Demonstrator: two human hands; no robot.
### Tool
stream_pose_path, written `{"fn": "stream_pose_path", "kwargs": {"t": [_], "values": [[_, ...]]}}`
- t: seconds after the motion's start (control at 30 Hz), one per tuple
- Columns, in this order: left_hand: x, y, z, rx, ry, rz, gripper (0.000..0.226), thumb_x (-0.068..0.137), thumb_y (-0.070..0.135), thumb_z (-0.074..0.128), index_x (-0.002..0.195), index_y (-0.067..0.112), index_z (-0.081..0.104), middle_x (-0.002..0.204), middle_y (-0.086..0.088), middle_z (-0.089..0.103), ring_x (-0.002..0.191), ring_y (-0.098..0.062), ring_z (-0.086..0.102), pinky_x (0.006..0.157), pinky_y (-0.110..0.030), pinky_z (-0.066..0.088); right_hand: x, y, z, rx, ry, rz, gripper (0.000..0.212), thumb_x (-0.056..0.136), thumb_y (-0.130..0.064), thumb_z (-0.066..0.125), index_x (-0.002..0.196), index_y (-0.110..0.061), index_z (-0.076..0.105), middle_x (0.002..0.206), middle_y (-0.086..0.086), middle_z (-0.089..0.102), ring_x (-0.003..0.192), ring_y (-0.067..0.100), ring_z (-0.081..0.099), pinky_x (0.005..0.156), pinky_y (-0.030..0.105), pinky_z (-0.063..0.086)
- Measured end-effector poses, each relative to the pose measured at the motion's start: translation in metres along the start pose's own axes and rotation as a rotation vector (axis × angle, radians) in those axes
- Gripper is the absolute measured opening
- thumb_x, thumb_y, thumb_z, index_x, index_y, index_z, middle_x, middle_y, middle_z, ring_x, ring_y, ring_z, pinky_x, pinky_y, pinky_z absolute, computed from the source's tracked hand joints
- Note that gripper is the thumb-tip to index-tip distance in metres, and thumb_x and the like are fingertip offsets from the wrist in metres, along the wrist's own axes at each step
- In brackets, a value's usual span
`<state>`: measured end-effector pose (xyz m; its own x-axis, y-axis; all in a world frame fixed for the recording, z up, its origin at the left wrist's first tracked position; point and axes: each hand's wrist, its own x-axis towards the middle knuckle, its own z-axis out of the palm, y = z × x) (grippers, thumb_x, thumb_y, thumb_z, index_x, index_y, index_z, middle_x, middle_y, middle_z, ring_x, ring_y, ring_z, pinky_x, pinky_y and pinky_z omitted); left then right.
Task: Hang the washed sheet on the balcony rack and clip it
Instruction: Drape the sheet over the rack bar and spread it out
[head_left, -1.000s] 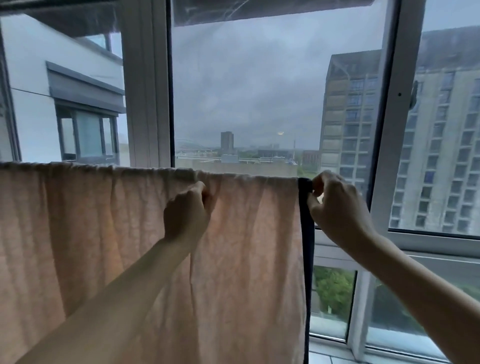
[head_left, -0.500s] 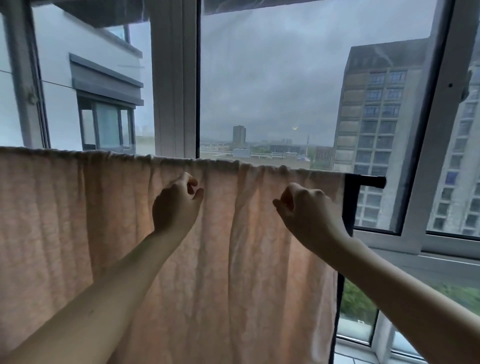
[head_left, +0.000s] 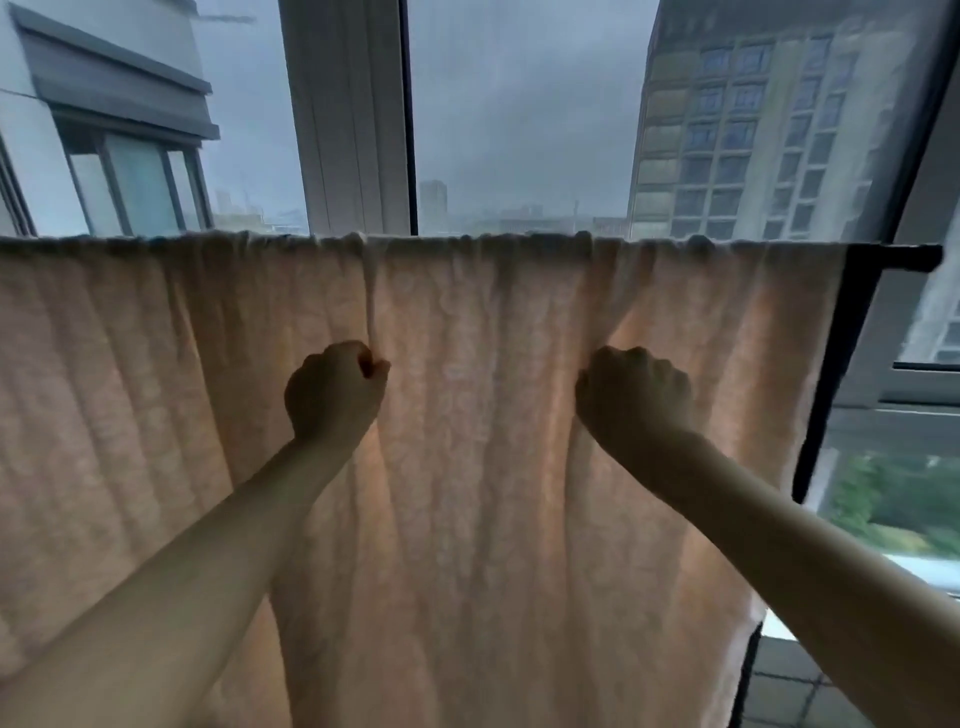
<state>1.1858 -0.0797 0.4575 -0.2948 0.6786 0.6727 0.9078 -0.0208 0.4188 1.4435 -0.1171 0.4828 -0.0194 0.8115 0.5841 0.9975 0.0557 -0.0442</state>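
A pale peach sheet (head_left: 478, 467) hangs over the top bar of a black rack (head_left: 904, 259), filling most of the view and running off the left edge. The bar's bare end sticks out at the right, with a black upright leg below it. My left hand (head_left: 332, 392) pinches a vertical fold of the sheet a little below the bar. My right hand (head_left: 636, 397) grips a bunch of the sheet at the same height, further right. No clips are in view.
Behind the rack are large windows with a white frame post (head_left: 348, 114) and a dark frame (head_left: 930, 130) at the right. Buildings and grey sky lie beyond the glass. Tiled floor (head_left: 789, 696) shows at the lower right.
Both hands have come down from the top bar and now hold the sheet lower. My right hand left the rack's end and moved left onto the cloth.
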Motion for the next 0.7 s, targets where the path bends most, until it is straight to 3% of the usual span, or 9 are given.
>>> {"fn": "stream_pose_path", "kwargs": {"t": [0.1, 0.23, 0.33, 0.4, 0.47, 0.57, 0.63, 0.7], "values": [[-0.008, -0.009, 0.006, -0.041, -0.003, 0.071, 0.022, 0.091, 0.032, 0.063, 0.082, 0.012, 0.067, 0.074, 0.000, 0.068, 0.059, -0.013, 0.059, 0.061, -0.025, 0.045, -0.008, -0.001, 0.014, -0.055, -0.001, 0.037, 0.031, 0.097, -0.017, 0.043, 0.066, -0.014, 0.047, 0.059, -0.001, 0.049, 0.052, 0.017, 0.052, 0.052, 0.026, 0.038], [-0.032, -0.024, 0.021, -0.055, -0.066, 0.112, 0.021, 0.090, 0.030, 0.064, 0.077, 0.013, 0.064, 0.070, 0.000, 0.067, 0.056, -0.013, 0.058, 0.061, -0.026, 0.047, -0.022, 0.007, 0.028, -0.045, -0.034, 0.025, 0.024, 0.101, -0.022, 0.041, 0.090, -0.012, 0.060, 0.063, -0.001, 0.051, 0.056, 0.021, 0.057, 0.054, 0.030, 0.048], [-0.053, -0.038, 0.034, -0.026, -0.126, 0.121, 0.021, 0.090, 0.031, 0.065, 0.077, 0.014, 0.065, 0.071, -0.001, 0.069, 0.056, -0.016, 0.058, 0.065, -0.031, 0.054, -0.037, 0.017, 0.043, -0.023, -0.040, 0.024, 0.028, 0.102, -0.029, 0.039, 0.098, -0.011, 0.060, 0.061, -0.002, 0.047, 0.052, 0.018, 0.051, 0.053, 0.027, 0.041], [-0.064, -0.043, 0.037, -0.030, -0.160, 0.127, 0.021, 0.090, 0.032, 0.064, 0.076, 0.015, 0.064, 0.073, 0.000, 0.070, 0.056, -0.015, 0.057, 0.063, -0.029, 0.053, -0.044, 0.024, 0.053, 0.005, -0.045, 0.037, 0.035, 0.102, -0.033, 0.036, 0.093, -0.010, 0.061, 0.064, 0.000, 0.057, 0.052, 0.018, 0.056, 0.054, 0.027, 0.046], [-0.069, -0.046, 0.035, -0.070, -0.161, 0.130, 0.023, 0.091, 0.032, 0.063, 0.073, 0.018, 0.059, 0.071, 0.001, 0.067, 0.053, -0.013, 0.051, 0.054, -0.023, 0.041, -0.049, 0.024, 0.057, 0.066, -0.044, 0.051, 0.047, 0.100, -0.043, 0.031, 0.082, -0.013, 0.062, 0.061, 0.000, 0.061, 0.049, 0.017, 0.061, 0.055, 0.031, 0.055], [-0.066, -0.050, 0.024, -0.133, -0.103, 0.143, 0.026, 0.092, 0.038, 0.059, 0.077, 0.017, 0.060, 0.068, 0.005, 0.061, 0.050, -0.008, 0.046, 0.049, -0.019, 0.027, -0.056, 0.008, 0.057, 0.108, -0.031, 0.037, 0.064, 0.093, -0.058, 0.020, 0.068, -0.015, 0.059, 0.057, 0.002, 0.060, 0.048, 0.020, 0.060, 0.054, 0.034, 0.055], [-0.060, -0.058, 0.016, -0.188, -0.016, 0.128, 0.027, 0.093, 0.041, 0.056, 0.084, 0.016, 0.061, 0.073, 0.006, 0.061, 0.055, -0.009, 0.049, 0.052, -0.020, 0.031, -0.061, -0.012, 0.056, 0.097, -0.094, -0.003, 0.065, 0.091, -0.063, 0.021, 0.065, -0.014, 0.057, 0.061, 0.005, 0.060, 0.053, 0.024, 0.061, 0.058, 0.036, 0.056], [-0.054, -0.072, 0.010, -0.206, 0.105, 0.085, 0.025, 0.091, 0.041, 0.059, 0.093, 0.016, 0.058, 0.086, -0.001, 0.062, 0.073, -0.016, 0.055, 0.063, -0.026, 0.038, -0.063, -0.035, 0.056, 0.113, -0.168, -0.035, 0.062, 0.093, -0.063, 0.028, 0.059, -0.015, 0.048, 0.059, 0.004, 0.054, 0.056, 0.024, 0.059, 0.061, 0.036, 0.055]]}}
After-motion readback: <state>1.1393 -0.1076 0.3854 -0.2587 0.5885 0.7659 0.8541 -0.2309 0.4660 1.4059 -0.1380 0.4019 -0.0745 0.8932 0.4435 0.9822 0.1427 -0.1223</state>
